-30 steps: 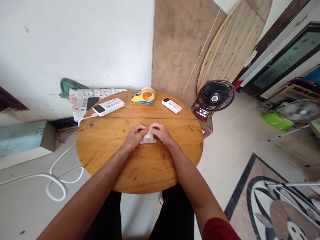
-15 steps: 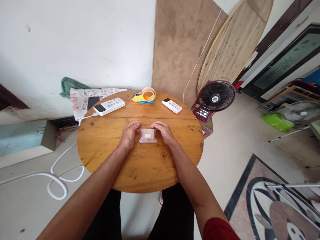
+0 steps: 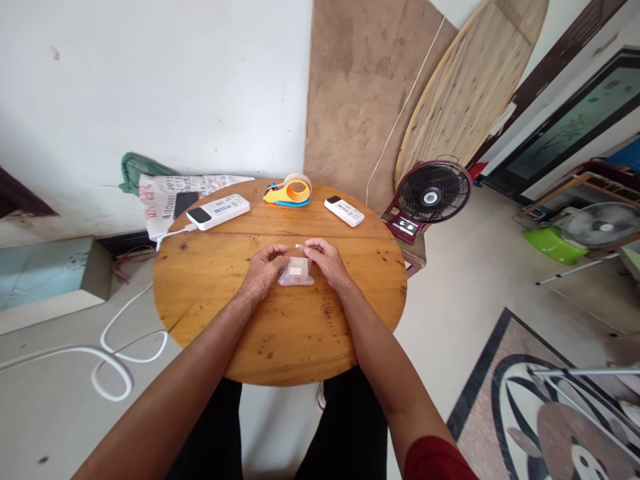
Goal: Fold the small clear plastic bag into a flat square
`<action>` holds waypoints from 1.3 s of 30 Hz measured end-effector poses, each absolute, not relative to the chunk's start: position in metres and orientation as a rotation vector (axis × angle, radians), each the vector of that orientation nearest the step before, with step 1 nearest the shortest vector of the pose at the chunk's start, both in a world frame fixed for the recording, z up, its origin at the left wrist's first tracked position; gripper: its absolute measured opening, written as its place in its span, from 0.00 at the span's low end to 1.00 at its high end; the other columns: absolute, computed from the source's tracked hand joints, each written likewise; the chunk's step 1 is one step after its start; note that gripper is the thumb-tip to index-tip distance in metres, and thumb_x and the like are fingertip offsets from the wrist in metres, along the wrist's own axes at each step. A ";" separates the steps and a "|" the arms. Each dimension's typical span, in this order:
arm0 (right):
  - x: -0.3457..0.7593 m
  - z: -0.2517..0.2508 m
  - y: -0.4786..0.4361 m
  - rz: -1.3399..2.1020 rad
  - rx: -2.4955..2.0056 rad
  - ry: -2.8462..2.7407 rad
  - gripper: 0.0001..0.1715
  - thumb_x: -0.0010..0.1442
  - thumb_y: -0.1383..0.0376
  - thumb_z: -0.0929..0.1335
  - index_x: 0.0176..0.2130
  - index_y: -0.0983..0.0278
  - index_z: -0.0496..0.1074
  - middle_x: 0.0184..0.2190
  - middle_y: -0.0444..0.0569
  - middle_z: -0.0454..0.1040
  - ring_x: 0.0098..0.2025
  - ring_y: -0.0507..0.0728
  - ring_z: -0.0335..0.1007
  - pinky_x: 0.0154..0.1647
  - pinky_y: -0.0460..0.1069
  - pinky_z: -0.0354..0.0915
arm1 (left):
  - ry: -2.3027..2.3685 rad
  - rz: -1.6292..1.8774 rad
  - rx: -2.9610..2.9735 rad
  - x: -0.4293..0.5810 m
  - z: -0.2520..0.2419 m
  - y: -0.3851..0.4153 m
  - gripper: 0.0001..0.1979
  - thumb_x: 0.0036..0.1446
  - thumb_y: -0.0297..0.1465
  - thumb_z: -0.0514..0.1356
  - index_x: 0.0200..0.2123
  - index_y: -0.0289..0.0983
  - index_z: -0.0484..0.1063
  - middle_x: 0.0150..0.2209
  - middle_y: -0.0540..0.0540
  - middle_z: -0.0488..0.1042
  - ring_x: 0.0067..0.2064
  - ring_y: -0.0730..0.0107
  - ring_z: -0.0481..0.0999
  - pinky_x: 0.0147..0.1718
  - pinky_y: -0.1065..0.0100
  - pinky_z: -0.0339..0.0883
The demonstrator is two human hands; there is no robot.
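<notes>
A small box-shaped packet (image 3: 297, 272) in clear, crinkled plastic wrap lies on the round wooden table (image 3: 200, 287), a pale label on its top. My left hand (image 3: 265, 268) is at its left side, with the thumb on the upper left corner and the fingers curled beyond it. At the upper right corner, my right hand (image 3: 326, 260) has thumb and forefinger pinched together. A tiny whitish bit shows at those fingertips; whether it is part of the wrap I cannot tell.
Along the table's far side are a white device (image 3: 223, 212) with a cable, an orange and blue tape dispenser (image 3: 287, 192) and a second white device (image 3: 345, 211). A dark fan (image 3: 431, 193) stands right of the table. White cable loops (image 3: 120, 367) lie on the left floor.
My left thumb has come over onto the packet's upper left corner. The right fingers have closed in at the far edge, where a small whitish bit now shows. The packet has stayed put.
</notes>
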State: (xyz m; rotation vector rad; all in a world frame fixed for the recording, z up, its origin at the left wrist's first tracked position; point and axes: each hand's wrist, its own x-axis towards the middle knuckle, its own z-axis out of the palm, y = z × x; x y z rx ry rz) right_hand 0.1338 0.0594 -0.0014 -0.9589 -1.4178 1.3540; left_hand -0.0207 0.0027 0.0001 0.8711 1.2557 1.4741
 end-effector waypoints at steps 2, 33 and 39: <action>0.130 -0.004 0.062 1.338 -0.993 -1.393 0.16 0.46 0.58 0.72 0.34 0.64 0.72 0.27 0.42 0.73 0.31 0.51 0.67 0.35 0.47 0.62 | 1.250 1.466 0.880 -0.020 0.000 0.003 0.20 0.35 0.34 0.67 0.35 0.33 0.74 0.29 0.50 0.73 0.30 0.71 0.69 0.33 0.68 0.63; 0.124 -0.008 0.067 1.351 -1.046 -1.315 0.17 0.43 0.61 0.72 0.35 0.63 0.74 0.28 0.42 0.73 0.31 0.51 0.66 0.36 0.47 0.63 | 1.220 1.417 0.925 -0.019 -0.001 0.000 0.24 0.36 0.38 0.70 0.38 0.34 0.72 0.31 0.49 0.74 0.30 0.72 0.70 0.32 0.69 0.64; 0.124 -0.001 0.061 1.337 -0.982 -1.359 0.09 0.45 0.62 0.71 0.29 0.63 0.74 0.26 0.42 0.72 0.29 0.51 0.63 0.34 0.47 0.60 | 1.207 1.360 1.005 -0.021 -0.003 0.000 0.20 0.40 0.40 0.69 0.35 0.34 0.74 0.27 0.50 0.74 0.27 0.73 0.69 0.28 0.70 0.62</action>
